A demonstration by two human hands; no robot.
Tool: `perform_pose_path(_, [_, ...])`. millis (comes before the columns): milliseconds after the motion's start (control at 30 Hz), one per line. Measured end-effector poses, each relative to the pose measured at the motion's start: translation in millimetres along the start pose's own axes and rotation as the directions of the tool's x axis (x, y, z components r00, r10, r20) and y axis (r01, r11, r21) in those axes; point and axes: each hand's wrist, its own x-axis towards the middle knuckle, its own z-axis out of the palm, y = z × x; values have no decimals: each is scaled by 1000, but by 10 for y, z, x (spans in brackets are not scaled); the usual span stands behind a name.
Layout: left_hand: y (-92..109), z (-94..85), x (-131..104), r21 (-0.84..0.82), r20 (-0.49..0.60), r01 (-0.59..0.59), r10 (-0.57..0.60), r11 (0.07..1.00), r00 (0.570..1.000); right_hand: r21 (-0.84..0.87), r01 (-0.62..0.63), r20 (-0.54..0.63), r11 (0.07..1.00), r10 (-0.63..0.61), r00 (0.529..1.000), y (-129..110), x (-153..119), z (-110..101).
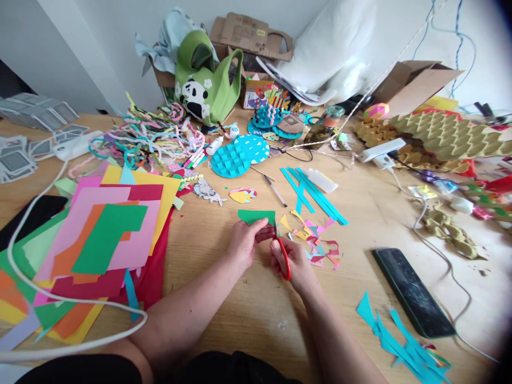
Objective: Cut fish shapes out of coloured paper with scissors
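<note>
A small green paper piece is pinched between the thumb and fingers of my left hand, near the middle of the table. My right hand grips red-handled scissors, whose blades meet the paper's right edge. Just right of the hands lie small scraps in pink, yellow and blue. Beyond them are long blue paper strips. A fish-shaped cutout in yellow and pink and a grey one rest behind my left hand.
Stacked coloured paper and a white cable lie left. A phone and blue scraps lie right. Blue discs, a panda bag and egg trays stand farther back.
</note>
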Motion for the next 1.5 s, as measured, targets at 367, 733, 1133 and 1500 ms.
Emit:
perform_pose_path(367, [42, 8, -11, 46, 58, 6, -9, 999, 998, -29, 15, -13, 999, -15, 1000, 0, 1, -2])
perform_pose_path(733, [63, 2, 4, 135, 85, -72, 61, 988, 995, -13, -2, 2, 1000, 3, 1000, 7, -2, -7])
perform_pose_path(1133, [97, 2, -6, 162, 112, -76, 58, 984, 992, -11, -23, 2, 1000, 23, 1000, -20, -4, -10])
perform_pose_path(1500, [79, -30, 24, 164, 122, -58, 38, 985, 992, -4, -18, 8, 1000, 18, 1000, 0, 1, -11])
